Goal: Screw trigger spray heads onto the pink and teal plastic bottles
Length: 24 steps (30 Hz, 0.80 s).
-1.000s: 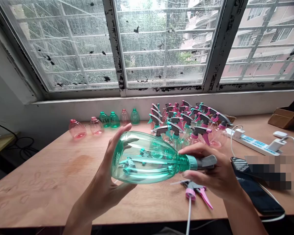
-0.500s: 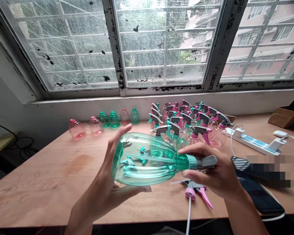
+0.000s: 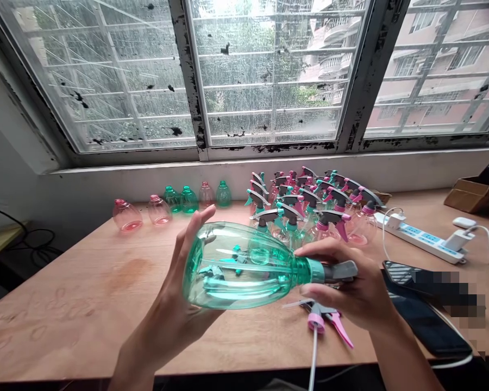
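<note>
A clear green spray bottle [image 3: 240, 266] lies sideways in the air between my hands, its base to the left. My left hand [image 3: 179, 282] is wrapped around the base end. At the neck, my right hand [image 3: 350, 282] grips the grey and teal spray head [image 3: 330, 271]. A straw runs inside the bottle, and teal parts show through its wall; whether they lie inside or behind it I cannot tell. Below my right hand, a loose pink and grey spray head [image 3: 321, 320] with a long white tube rests on the table, the tube hanging past the front edge.
Several open pink and green bottles [image 3: 187, 199] stand at the back left. A dense group of spray bottles with heads [image 3: 305, 201] stands at the back middle. On the right are a power strip [image 3: 424, 237], a dark phone [image 3: 432, 320] and a cardboard box [image 3: 470, 196].
The left thumb stretches along the underside of the bottle half a second ago, then draws back behind it. The bottle turns slightly about its length; both hands keep hold.
</note>
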{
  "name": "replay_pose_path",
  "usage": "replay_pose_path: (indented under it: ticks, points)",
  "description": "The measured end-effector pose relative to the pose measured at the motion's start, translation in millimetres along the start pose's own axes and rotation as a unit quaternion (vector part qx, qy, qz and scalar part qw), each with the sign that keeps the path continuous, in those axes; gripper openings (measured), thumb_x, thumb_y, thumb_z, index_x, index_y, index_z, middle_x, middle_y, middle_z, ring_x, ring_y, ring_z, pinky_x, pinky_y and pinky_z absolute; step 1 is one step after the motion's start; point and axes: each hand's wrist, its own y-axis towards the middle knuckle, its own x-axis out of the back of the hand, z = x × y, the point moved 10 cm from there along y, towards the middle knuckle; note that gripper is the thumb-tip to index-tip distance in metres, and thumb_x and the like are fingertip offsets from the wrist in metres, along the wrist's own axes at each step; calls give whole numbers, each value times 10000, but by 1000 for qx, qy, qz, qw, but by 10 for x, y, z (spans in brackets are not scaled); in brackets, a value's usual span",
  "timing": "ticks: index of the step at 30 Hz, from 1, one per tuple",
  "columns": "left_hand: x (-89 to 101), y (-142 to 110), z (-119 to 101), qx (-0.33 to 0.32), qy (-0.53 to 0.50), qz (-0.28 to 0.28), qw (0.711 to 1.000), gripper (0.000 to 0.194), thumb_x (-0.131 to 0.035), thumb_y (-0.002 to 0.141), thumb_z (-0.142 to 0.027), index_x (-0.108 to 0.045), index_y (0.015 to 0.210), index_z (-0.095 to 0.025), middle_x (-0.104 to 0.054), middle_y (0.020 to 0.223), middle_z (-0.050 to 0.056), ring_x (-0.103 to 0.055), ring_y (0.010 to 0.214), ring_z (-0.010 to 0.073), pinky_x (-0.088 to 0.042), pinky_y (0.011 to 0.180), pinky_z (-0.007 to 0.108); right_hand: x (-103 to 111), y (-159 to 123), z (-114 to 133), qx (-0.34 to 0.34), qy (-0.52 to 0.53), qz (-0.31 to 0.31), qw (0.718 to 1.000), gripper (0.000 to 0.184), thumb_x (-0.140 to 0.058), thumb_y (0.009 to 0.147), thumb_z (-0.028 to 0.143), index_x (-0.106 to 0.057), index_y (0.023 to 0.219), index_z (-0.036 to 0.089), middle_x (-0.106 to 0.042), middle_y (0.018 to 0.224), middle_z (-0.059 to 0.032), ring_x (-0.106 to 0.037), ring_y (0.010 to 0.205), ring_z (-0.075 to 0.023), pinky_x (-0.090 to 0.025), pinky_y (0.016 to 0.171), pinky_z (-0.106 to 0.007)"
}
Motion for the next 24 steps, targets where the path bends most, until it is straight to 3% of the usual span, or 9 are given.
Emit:
replay_pose_path:
  ticks: [7,9,12,14,16,18,20,24]
  points:
    - [32,-118,60,-14,-26,3,1000,928,-764,995,-362,-195,1712,-515,-346,1795,52,-412,1610,394,-517,1228,623,-25,10,-17,-12,1,-14,1000,304,-895,915,416,-764,1150,274,-719,679,30,-619,493,-146,-483,474,-238]
    - [22,-125,49,-25,-36,11,999,1026,-822,953,-373,-151,1710,-547,-350,1795,44,-468,1572,407,-571,1172,610,-26,8,-1,-7,-8,-16,1000,303,-895,913,420,-765,1148,280,-723,688,30,-609,493,-145,-478,474,-238]
    - [4,-133,40,-25,-69,23,997,1332,-971,747,-535,-75,1732,-503,-289,1815,70,-494,1538,426,-642,1095,558,-15,4,33,9,-20,-16,1000,311,-895,911,431,-760,1160,305,-752,746,27,-602,516,-137,-469,482,-229]
    - [13,-134,43,-14,-73,22,997,1374,-949,683,-660,-105,1746,-446,-281,1812,89,-440,1565,441,-592,1161,596,-3,0,38,11,-18,-18,1000,308,-886,917,446,-757,1163,315,-761,774,23,-611,540,-139,-474,496,-226]
    - [28,-132,52,0,-50,23,998,1271,-919,722,-675,-199,1738,-418,-288,1808,87,-377,1597,463,-463,1259,677,5,-3,30,7,-15,-23,1000,302,-887,916,446,-760,1155,314,-751,774,22,-610,542,-137,-476,499,-224]
    - [41,-131,39,-2,-24,27,999,1214,-950,755,-574,-241,1727,-420,-277,1815,74,-345,1615,472,-389,1298,703,18,-8,16,-2,-6,-35,999,299,-893,909,447,-765,1140,307,-725,749,26,-591,520,-130,-469,481,-220]
    - [39,-137,5,-23,-17,35,999,1178,-943,829,-418,-193,1737,-429,-258,1828,56,-339,1633,437,-388,1316,655,24,-12,7,-8,10,-48,999,298,-892,908,457,-769,1133,306,-703,718,35,-566,492,-122,-457,456,-214]
    - [13,-160,2,-42,-23,41,998,1091,-786,958,-164,-82,1746,-435,-235,1842,39,-311,1669,349,-352,1351,597,3,-8,1,-6,30,-47,998,282,-884,921,445,-766,1142,315,-723,724,38,-591,489,-117,-465,453,-204]
